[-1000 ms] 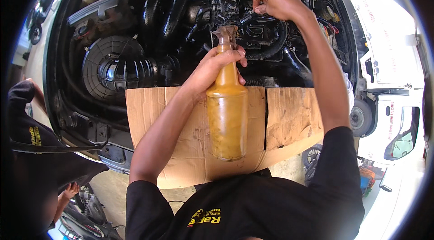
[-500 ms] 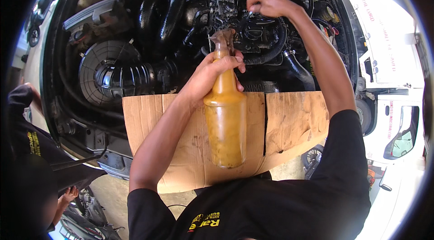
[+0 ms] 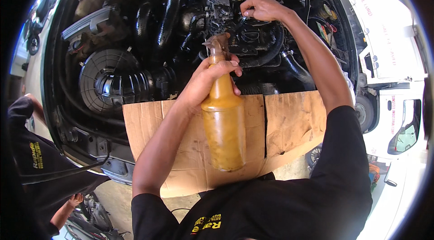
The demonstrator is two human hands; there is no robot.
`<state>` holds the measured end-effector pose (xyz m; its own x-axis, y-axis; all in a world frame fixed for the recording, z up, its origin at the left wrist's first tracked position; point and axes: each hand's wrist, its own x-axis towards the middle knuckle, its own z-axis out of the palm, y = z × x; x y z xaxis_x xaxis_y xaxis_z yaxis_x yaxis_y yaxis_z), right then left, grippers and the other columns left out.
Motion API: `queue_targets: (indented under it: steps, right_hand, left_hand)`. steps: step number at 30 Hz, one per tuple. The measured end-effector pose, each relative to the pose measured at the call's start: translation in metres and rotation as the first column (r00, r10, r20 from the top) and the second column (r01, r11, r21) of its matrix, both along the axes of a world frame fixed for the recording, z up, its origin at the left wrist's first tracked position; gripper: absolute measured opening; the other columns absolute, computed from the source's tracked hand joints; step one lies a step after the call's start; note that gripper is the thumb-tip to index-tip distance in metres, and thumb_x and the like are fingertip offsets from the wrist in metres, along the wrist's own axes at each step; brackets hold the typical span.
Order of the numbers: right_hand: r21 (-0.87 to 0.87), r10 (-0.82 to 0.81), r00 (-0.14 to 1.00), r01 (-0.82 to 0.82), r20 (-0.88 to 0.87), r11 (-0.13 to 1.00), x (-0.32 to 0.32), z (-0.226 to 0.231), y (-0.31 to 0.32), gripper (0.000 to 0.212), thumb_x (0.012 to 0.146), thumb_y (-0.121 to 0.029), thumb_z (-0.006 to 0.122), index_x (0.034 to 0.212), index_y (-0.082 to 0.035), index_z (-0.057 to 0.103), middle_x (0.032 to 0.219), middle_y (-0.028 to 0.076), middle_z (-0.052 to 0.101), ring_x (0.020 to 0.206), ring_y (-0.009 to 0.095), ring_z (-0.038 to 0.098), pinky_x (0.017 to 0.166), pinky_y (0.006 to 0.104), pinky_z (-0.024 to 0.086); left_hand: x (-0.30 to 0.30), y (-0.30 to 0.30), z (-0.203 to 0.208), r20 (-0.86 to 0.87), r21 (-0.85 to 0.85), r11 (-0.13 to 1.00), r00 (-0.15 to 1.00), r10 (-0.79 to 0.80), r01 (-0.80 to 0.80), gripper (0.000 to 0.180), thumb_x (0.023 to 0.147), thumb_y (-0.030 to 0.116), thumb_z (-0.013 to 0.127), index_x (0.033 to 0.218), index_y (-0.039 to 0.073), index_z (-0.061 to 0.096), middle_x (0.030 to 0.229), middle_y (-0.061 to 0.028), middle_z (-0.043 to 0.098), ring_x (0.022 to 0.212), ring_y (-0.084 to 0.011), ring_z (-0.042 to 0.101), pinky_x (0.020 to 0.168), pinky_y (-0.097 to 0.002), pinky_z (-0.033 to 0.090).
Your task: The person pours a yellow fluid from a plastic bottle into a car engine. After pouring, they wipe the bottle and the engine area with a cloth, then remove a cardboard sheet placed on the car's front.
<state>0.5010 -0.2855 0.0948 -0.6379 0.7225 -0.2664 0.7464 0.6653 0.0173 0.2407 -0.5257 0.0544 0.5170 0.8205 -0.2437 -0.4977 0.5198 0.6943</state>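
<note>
My left hand (image 3: 209,79) is wrapped around the neck of a spray bottle (image 3: 224,138), translucent and stained yellow-brown, with a grimy brown spray head (image 3: 218,43). The bottle is tilted, its head toward the engine (image 3: 251,36) and its base toward me. Over the engine's far middle, my right hand (image 3: 262,7) is closed in a pinch on a thin tool (image 3: 244,19). Only a short pale piece of it shows below the fingers, and its tip is lost against the dark, wet-looking engine parts.
A cardboard sheet (image 3: 289,120) covers the front edge of the engine bay before me. A round black air-filter housing (image 3: 108,77) and ribbed hoses (image 3: 166,18) lie to the left. Another person (image 3: 40,149) stands at far left. A white vehicle (image 3: 393,118) is at right.
My right hand has shifted a little left over the engine with the thin tool. The spray bottle has moved slightly left and toward me in my left hand.
</note>
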Motion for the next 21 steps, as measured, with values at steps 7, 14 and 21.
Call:
queue_targets:
  steps: [7,14,21]
  right_hand:
    - [-0.029,0.098,0.994,-0.097,0.044,0.995,-0.007,0.004,0.018,0.008,0.1,-0.026,0.074,0.099,-0.021,0.08,0.099,-0.004,0.076,0.118,0.018,0.064,0.116,0.0504,0.031]
    - [-0.053,0.091,0.99,-0.085,0.105,0.995,-0.017,0.006,0.018,0.009,0.1,-0.026,0.076,0.097,-0.018,0.08,0.093,-0.003,0.07,0.106,0.019,0.063,0.114,0.0448,0.032]
    - [-0.17,-0.002,0.999,0.008,0.038,0.985,-0.006,-0.008,0.02,0.021,0.101,-0.028,0.065,0.091,-0.013,0.076,0.088,0.002,0.076,0.095,0.023,0.07,0.103,0.0478,0.038]
  left_hand:
    - [-0.001,-0.001,0.003,0.007,0.0,1.0,1.0,-0.014,0.014,0.037,0.1,0.028,0.077,0.126,0.007,0.062,0.103,-0.0066,0.07,0.072,-0.0207,0.076,0.068,-0.036,0.062]
    - [-0.002,-0.001,0.002,0.016,-0.003,1.0,1.0,-0.013,0.013,0.036,0.1,0.028,0.076,0.125,0.006,0.062,0.104,-0.007,0.07,0.073,-0.0213,0.076,0.069,-0.0366,0.062]
    - [-0.003,0.0,0.001,0.015,-0.009,1.0,1.0,-0.027,0.027,0.037,0.1,0.028,0.077,0.125,0.006,0.061,0.104,-0.0068,0.069,0.073,-0.0215,0.076,0.069,-0.0365,0.062]
